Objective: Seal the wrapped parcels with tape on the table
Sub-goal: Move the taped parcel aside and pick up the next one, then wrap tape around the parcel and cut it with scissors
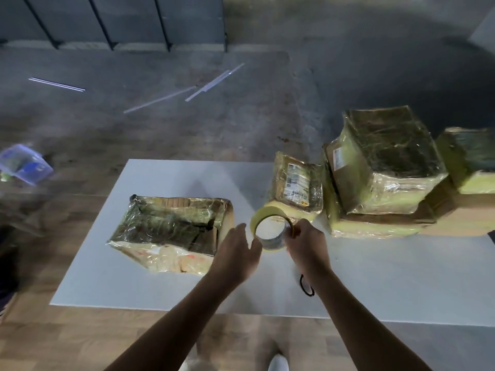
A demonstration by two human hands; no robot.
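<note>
A flat parcel [171, 232] wrapped in shiny film lies on the white table [375, 285], left of centre. A yellowish tape roll [270, 228] is held above the table just right of it. My right hand [308, 245] grips the roll's right rim, fingers curled round it. My left hand [237, 253] hovers at the roll's left side with fingers relaxed; whether it touches the roll is unclear. A small labelled parcel [296, 184] stands right behind the roll.
A stack of larger wrapped parcels [383, 162] fills the table's right end, with another [468, 159] at the far right edge. A black band [305, 285] hangs at my right wrist. A plastic box [22, 163] sits at far left. Thin rods [214, 81] lie on the concrete floor.
</note>
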